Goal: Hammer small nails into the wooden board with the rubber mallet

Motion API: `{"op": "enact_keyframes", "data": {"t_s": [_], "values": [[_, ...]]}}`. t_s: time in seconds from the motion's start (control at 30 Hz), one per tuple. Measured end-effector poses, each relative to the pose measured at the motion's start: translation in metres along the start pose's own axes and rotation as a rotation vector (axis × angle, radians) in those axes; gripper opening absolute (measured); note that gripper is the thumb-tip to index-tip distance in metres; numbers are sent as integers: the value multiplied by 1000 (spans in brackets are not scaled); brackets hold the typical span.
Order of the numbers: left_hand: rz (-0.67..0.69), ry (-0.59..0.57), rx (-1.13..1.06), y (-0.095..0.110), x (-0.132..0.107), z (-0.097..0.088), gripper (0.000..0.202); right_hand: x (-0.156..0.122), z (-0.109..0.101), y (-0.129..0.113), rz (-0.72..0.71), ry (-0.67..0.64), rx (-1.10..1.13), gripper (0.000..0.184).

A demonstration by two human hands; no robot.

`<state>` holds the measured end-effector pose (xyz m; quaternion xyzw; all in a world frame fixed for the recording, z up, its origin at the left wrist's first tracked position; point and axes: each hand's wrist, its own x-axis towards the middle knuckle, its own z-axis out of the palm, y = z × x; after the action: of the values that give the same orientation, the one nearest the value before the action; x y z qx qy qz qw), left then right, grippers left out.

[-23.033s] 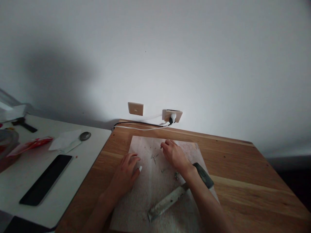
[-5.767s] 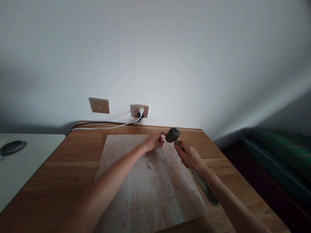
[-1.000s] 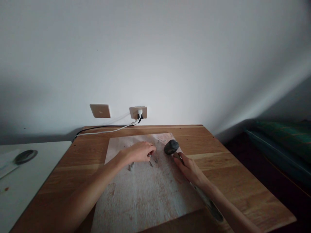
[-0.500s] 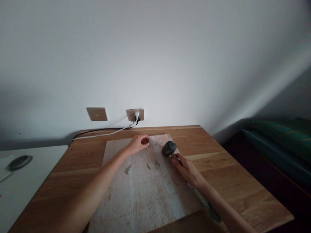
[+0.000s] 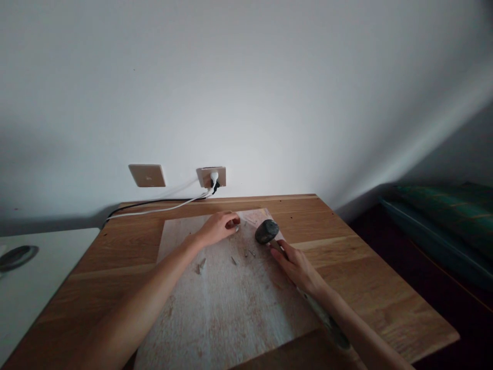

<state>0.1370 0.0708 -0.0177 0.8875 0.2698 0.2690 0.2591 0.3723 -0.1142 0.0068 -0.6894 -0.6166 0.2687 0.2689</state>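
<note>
My right hand (image 5: 296, 264) is closed round the handle of a mallet (image 5: 266, 232) with a dark, rounded head. The head is held over the right part of a pale, worn board (image 5: 227, 308), and the handle runs back under my forearm. Toward the far edge of the board, my left hand (image 5: 219, 226) is closed in a pinch. A small shiny tip, which looks like a nail (image 5: 236, 227), shows at its fingertips; most of it is hidden. Several loose nails (image 5: 234, 260) lie on the board between my hands, and a small cluster of metal pieces (image 5: 201, 266) lies beside my left forearm.
The board rests on a wooden tabletop (image 5: 358, 277) against a white wall. A socket (image 5: 219, 176) holds plugs with cables (image 5: 162, 209) running left along the back edge. A white surface (image 5: 42, 288) with a dark round object stands at left, green fabric (image 5: 447, 216) at right.
The whole view has shifted slightly. My left hand has lowered a little at the fingertips, still pinching at the far part of the board. The mallet stays over nearly the same spot.
</note>
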Motion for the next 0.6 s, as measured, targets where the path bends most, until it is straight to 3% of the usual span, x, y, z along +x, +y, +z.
{"op": "enact_keyframes", "data": {"t_s": [0.2, 0.4, 0.6], "values": [[-71, 45, -68, -9, 2, 7, 28, 7, -1, -23, 26, -48, 18, 31], [-99, 63, -147, -14, 1, 9, 46, 40, 2, -59, 6, -71, -8, 18], [-108, 61, -162, -8, 0, 5, 62, 56, 11, -68, -13, -86, -112, 13]]}}
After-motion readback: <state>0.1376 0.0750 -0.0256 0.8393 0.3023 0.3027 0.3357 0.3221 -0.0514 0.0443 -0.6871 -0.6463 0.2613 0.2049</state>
